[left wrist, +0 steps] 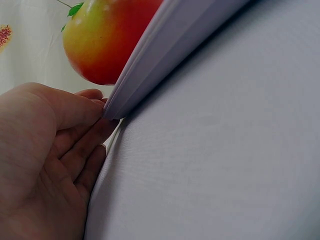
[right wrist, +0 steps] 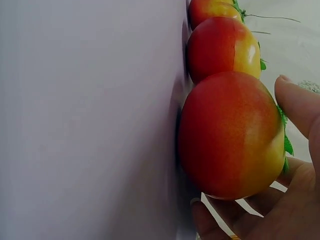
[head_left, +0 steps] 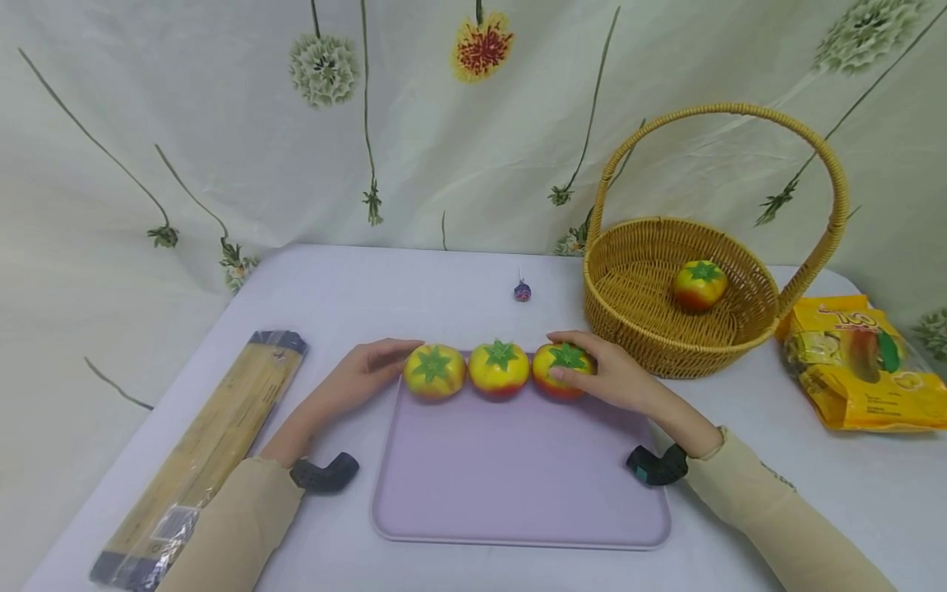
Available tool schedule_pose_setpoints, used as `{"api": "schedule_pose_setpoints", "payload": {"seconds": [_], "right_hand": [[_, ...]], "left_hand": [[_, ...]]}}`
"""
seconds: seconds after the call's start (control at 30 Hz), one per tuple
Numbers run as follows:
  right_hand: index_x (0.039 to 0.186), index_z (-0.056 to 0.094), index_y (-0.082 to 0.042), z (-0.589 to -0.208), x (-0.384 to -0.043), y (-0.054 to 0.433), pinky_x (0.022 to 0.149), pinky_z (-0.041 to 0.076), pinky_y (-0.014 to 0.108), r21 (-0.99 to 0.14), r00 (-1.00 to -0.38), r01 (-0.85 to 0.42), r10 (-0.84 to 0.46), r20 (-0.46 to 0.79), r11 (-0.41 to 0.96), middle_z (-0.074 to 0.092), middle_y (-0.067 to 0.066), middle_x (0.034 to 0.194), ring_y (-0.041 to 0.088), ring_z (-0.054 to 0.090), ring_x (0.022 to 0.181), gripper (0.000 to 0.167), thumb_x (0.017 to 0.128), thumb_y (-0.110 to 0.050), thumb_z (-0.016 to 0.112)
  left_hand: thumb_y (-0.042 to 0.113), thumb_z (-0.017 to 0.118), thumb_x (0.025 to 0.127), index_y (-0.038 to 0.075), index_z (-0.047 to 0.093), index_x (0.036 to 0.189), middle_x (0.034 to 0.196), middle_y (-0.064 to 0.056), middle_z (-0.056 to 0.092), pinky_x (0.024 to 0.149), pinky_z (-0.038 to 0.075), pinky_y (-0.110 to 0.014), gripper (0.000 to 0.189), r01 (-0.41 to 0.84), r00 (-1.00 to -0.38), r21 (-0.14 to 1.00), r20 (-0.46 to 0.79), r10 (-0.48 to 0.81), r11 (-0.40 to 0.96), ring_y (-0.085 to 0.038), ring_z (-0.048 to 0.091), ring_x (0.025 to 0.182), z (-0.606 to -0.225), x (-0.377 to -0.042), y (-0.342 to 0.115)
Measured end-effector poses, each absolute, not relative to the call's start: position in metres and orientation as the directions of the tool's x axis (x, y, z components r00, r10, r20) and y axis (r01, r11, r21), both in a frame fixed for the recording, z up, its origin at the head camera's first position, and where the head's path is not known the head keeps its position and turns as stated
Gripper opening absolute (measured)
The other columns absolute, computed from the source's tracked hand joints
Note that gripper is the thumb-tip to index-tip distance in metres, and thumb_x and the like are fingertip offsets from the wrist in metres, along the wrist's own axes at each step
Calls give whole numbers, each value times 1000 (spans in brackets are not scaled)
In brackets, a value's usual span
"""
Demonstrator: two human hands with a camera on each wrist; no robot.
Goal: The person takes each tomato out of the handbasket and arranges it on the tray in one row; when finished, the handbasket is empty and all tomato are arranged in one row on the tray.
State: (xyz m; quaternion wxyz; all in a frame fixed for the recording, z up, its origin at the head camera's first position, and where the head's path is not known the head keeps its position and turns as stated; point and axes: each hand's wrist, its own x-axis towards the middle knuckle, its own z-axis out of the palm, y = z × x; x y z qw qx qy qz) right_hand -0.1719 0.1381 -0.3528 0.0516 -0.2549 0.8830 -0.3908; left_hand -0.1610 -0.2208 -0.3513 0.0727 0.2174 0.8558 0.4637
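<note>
Three yellow-and-red toy tomatoes with green leafy tops stand in a row along the far edge of a lilac tray [head_left: 518,477]. My right hand [head_left: 614,374] holds the right tomato [head_left: 560,385], thumb over its near top and fingers round the far side. At the tray's far left corner, my left hand [head_left: 362,378] holds the rim between thumb and fingers, with some fingertips hidden. It is beside the left tomato [head_left: 435,382]; the left wrist view shows a gap between thumb and fruit. The middle tomato [head_left: 499,378] sits between them, untouched.
A wicker basket [head_left: 666,358] with a tall handle stands at the back right, another toy tomato [head_left: 699,285] inside. Right of it lies a yellow snack bag [head_left: 861,370]. A wrapped wooden board [head_left: 207,448] lies left. A wrapped lollipop [head_left: 522,291] is behind the tray.
</note>
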Motion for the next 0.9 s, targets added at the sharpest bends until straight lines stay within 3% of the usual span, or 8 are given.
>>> {"api": "schedule_pose_setpoints", "payload": {"seconds": [0.47,0.7,0.9], "right_hand": [[134,48,-2,-348,-172,143,99,37,48,-704,-834,-466,-532,147,536,50,12,132,28,46,117,58,87,-30,68],[135,46,-1,-341,-171,147,95,41,48,-684,-808,-514,-560,183,518,49,12,134,31,46,117,58,87,-27,68],[135,47,-3,-331,-169,151,93,42,47,-691,-803,-522,-560,202,500,49,12,134,29,47,116,54,88,-22,67]], "left_hand": [[5,52,96,-3,52,129,130,-16,53,105,29,-46,34,293,-901,827,72,427,479,-31,41,125,-350,-160,-220],[7,52,96,-2,52,129,130,-15,53,106,28,-46,34,296,-903,818,72,423,493,-31,41,125,-356,-165,-222],[13,53,96,5,53,131,132,-9,53,107,26,-46,36,280,-911,822,64,407,496,-27,40,127,-380,-177,-230]]}}
